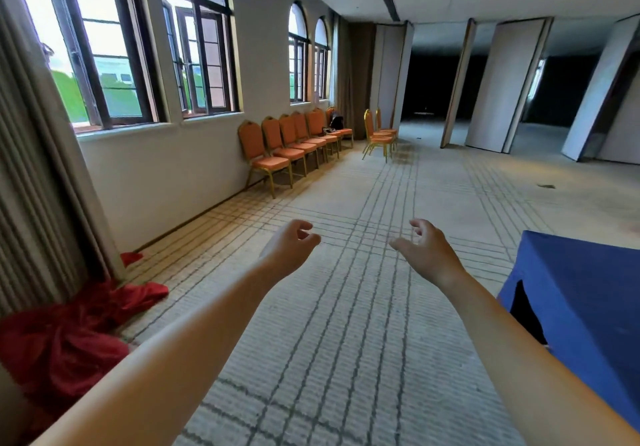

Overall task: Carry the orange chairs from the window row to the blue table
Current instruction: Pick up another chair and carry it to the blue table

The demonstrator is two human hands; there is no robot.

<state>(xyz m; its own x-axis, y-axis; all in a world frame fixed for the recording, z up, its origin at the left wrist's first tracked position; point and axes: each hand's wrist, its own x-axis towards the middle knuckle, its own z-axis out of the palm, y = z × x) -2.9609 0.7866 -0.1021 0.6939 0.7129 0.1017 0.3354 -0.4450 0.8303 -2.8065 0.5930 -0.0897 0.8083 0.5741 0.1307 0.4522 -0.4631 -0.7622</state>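
Observation:
A row of several orange chairs (294, 140) with gold legs stands against the wall under the windows, far ahead on the left. The nearest chair (265, 158) is at the row's front end. Two more orange chairs (379, 134) stand apart near the back. The blue table (588, 293), draped in blue cloth, is close on my right. My left hand (291, 246) and my right hand (426, 251) are stretched out in front of me over the carpet, fingers loosely curled, holding nothing and far from the chairs.
A red cloth heap (65, 334) lies on the floor at lower left beside a grey curtain (38, 186). A dark bag (336, 121) sits on a far chair of the row. Folding partition panels (502, 85) stand at the back right. Patterned carpet (346, 307) stretches ahead.

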